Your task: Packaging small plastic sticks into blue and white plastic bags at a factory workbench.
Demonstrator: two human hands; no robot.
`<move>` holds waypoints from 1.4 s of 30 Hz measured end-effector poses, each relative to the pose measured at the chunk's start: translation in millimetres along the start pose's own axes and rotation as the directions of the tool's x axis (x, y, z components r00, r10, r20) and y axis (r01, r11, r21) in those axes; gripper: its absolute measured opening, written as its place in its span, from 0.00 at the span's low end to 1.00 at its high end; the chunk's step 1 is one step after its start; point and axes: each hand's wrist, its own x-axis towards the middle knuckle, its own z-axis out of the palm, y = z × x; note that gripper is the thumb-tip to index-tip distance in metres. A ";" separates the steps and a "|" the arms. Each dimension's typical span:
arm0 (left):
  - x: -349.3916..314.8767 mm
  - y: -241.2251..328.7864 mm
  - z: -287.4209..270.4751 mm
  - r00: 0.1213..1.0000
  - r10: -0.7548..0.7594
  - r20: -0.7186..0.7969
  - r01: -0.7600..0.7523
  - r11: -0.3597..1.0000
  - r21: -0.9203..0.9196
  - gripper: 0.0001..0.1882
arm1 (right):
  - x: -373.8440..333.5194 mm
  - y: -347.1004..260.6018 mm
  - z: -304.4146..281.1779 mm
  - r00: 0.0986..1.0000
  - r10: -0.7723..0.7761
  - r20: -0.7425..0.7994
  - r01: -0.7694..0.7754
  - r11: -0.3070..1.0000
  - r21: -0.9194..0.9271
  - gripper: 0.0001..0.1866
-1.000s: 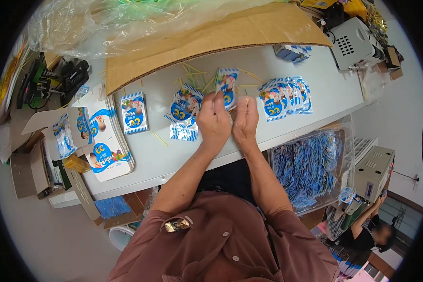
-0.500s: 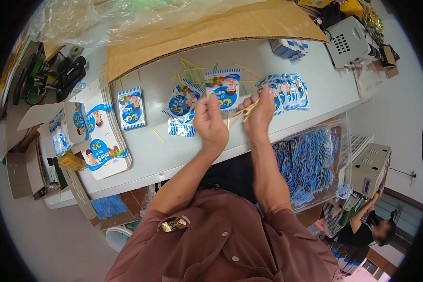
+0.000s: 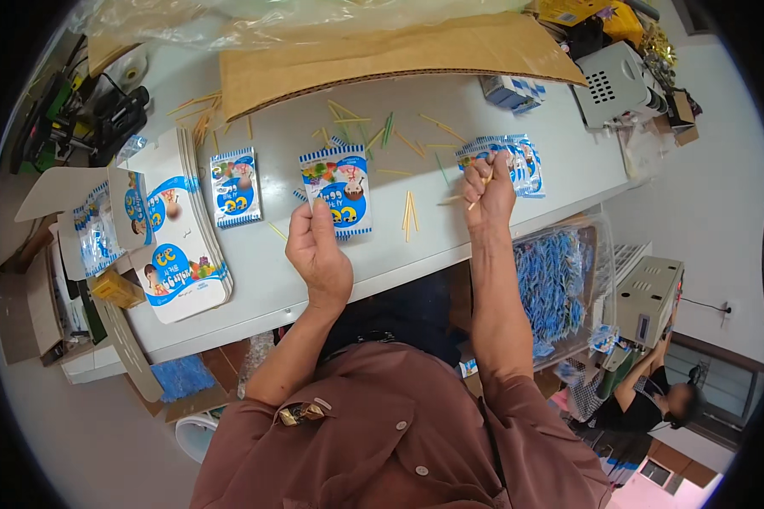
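My left hand [image 3: 321, 259] pinches a blue-and-white sachet [image 3: 339, 191] by its lower left edge, thumb on the front. The sachet is held over other sachets, which it mostly hides. My right hand [image 3: 490, 193] is closed around thin yellow sticks [image 3: 473, 205], whose ends poke out between the fingers. It is at the near edge of a fanned row of similar sachets [image 3: 530, 165] and partly covers them. Between the hands, a few yellow sticks [image 3: 410, 216] lie on the table, with more yellow and green sticks [image 3: 387, 130] farther back.
A small sachet stack [image 3: 236, 188] lies at left beside flat printed cartons [image 3: 187, 284] and an open carton of sachets [image 3: 102, 225]. A cardboard sheet [image 3: 399, 64] borders the table's back. Below right stands a clear bin of blue sachets [image 3: 552, 284]. Another person [image 3: 637, 399] works at far right.
My hands have moved apart: the left went leftward with the sachet, the right went rightward with sticks to the fanned row. A few sticks now show on the table between them.
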 end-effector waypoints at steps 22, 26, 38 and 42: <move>15.0 -19.1 59.6 0.933 -0.343 0.105 0.341 0.757 -0.557 0.14 | -55.8 90.7 47.5 0.990 0.128 -0.057 -0.124 0.990 0.066 0.22; 17.9 -21.4 55.6 0.910 -0.395 0.124 0.401 0.768 -0.499 0.13 | -63.8 88.7 55.2 0.965 0.260 0.021 -0.261 0.959 0.115 0.15; 14.8 -24.8 64.1 0.931 -0.319 0.179 0.365 0.785 -0.500 0.12 | -63.4 76.0 41.2 0.976 0.138 0.166 -0.124 0.988 -0.094 0.13; 26.5 -9.2 50.2 0.967 -0.249 0.047 0.238 0.835 -0.496 0.10 | -53.5 15.1 29.6 0.982 0.184 -0.049 -0.186 0.873 -0.450 0.13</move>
